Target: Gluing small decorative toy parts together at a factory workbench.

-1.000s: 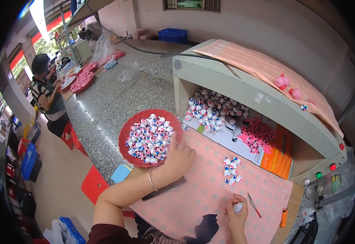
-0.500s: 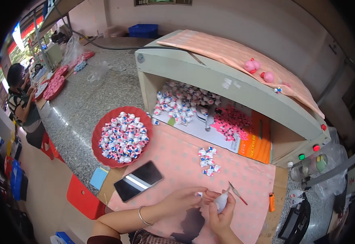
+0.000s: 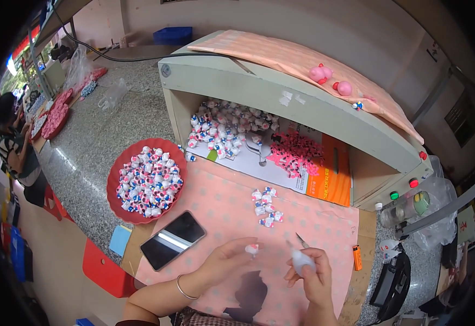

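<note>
The left hand [image 3: 227,259] is pinching a small white, pink and blue figurine [image 3: 252,249] between thumb and fingertips, holding it just above the pink dotted cloth [image 3: 216,204] that covers the near part of the speckled grey stone tabletop [image 3: 101,136]. The right hand [image 3: 311,274] is closing its fingers around a small white squeeze bottle [image 3: 301,261], whose thin nozzle [image 3: 289,245] is pointing up and left toward the figurine; the two are near each other but not touching. Half a second ago both hands were crowded together lower in the view; now they are sitting a little apart, with the figurine lifted clear in the left. A second ago the left hand was reaching into the round red plastic tray [image 3: 119,209], which is now lying untouched to the left, full of the same small figurines. A black smartphone [image 3: 173,239], hidden under the forearm a second ago, is now lying in plain view between the tray and the left hand. A small cluster of loose figurines [image 3: 266,206] is resting on the cloth beyond the hands. Behind it, a pale green box-shaped cabinet [image 3: 281,103] is standing open at the front, holding a heap of figurines [image 3: 221,130] and a pile of pink parts [image 3: 297,155]. An orange lighter [image 3: 357,257] is lying to the right.
</note>
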